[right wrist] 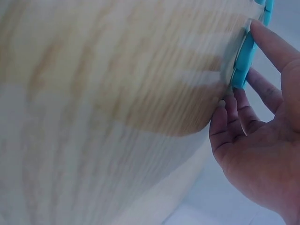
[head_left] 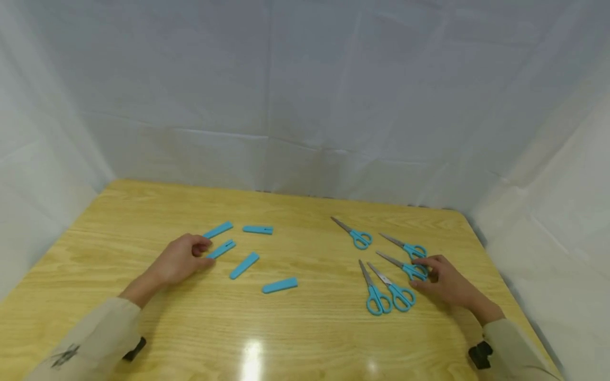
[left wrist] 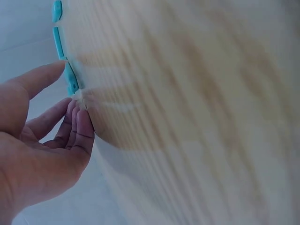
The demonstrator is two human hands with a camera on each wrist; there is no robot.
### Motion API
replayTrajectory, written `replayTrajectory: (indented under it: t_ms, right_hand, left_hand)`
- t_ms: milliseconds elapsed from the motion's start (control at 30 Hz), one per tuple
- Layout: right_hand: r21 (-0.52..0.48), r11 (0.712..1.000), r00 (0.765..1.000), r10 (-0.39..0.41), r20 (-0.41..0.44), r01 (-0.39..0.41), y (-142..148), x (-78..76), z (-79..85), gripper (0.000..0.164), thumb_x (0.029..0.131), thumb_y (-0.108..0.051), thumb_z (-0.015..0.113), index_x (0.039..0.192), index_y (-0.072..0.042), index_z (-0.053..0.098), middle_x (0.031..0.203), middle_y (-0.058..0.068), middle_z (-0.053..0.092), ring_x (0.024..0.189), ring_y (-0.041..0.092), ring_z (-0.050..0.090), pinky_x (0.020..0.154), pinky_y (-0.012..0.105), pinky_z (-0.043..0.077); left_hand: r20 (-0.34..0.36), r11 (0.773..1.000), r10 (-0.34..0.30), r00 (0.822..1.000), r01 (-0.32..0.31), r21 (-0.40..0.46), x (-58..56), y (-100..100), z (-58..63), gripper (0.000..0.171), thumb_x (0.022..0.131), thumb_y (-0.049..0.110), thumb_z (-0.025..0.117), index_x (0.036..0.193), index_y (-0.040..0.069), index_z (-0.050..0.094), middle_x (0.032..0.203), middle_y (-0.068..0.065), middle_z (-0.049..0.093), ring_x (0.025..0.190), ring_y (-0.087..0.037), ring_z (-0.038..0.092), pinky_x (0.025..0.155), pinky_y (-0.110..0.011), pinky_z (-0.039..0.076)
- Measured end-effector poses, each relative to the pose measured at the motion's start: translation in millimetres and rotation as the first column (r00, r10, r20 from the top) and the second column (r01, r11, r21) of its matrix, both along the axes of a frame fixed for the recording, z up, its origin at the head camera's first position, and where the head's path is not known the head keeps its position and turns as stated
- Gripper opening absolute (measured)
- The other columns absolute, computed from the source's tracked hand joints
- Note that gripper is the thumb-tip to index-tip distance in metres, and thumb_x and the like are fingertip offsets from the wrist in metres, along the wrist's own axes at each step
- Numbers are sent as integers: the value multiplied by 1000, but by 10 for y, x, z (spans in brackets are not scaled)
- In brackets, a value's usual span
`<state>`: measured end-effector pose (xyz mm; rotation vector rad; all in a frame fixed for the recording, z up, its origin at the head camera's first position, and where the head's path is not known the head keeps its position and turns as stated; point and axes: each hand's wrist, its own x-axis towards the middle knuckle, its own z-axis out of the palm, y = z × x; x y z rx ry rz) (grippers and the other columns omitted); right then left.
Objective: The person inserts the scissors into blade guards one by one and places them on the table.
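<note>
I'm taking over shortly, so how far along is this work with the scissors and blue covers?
Done: seemingly nothing; five scissors lie bare-bladed, away from five blue covers. In hand: the left hand is at one cover, the right hand at one pair's handles; whether either grips is unclear. Remaining, probably: everything, as four more of each lie loose on the table.

Wooden table, creased pale sheeting
</note>
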<state>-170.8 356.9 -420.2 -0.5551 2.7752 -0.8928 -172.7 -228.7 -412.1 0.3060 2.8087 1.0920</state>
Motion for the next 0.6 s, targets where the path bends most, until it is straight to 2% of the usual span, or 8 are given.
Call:
replayTrajectory:
  t_ms: [200, 333, 467, 600]
  right_hand:
    - [41, 999, 1000, -16, 9, 16, 5, -18, 9, 53, 92, -29, 66, 133, 1, 50, 125, 25, 40, 81, 21, 40, 66, 34, 39]
    - [53, 998, 999, -33, -2, 33, -30, -36, 29, 51, 92, -28, 66, 129, 4, 50, 121, 27, 43, 78, 20, 43, 63, 34, 40]
    - [96, 993, 997, -70, -45, 74, -77, -64, 28, 44, 90, -25, 67, 122, 3, 55, 116, 24, 49, 89, 28, 52, 71, 44, 46]
    - [114, 989, 993, -89, -76, 98, -107, -81, 17, 31, 86, -21, 68, 111, -4, 59, 111, 19, 53, 99, 33, 52, 78, 50, 46]
  left_hand:
    - [-3, 1000, 2, 1000, -2, -19, -46, 10, -5, 40, 87, 17, 71, 115, -10, 60, 104, -16, 60, 93, -28, 56, 79, -42, 48]
    - [-22, 999, -3, 1000, 2, -48, -71, 14, -3, 31, 87, 16, 70, 108, -7, 63, 97, -11, 63, 88, -25, 57, 77, -41, 49]
    - [-28, 996, -19, 999, 17, -91, -91, 23, 9, 23, 88, 15, 68, 101, -4, 66, 90, -7, 63, 83, -22, 58, 73, -40, 50]
    - [-13, 991, -43, 999, 41, -131, -119, 33, 13, 18, 89, 14, 67, 98, -2, 66, 87, -5, 63, 79, -19, 57, 70, -39, 49]
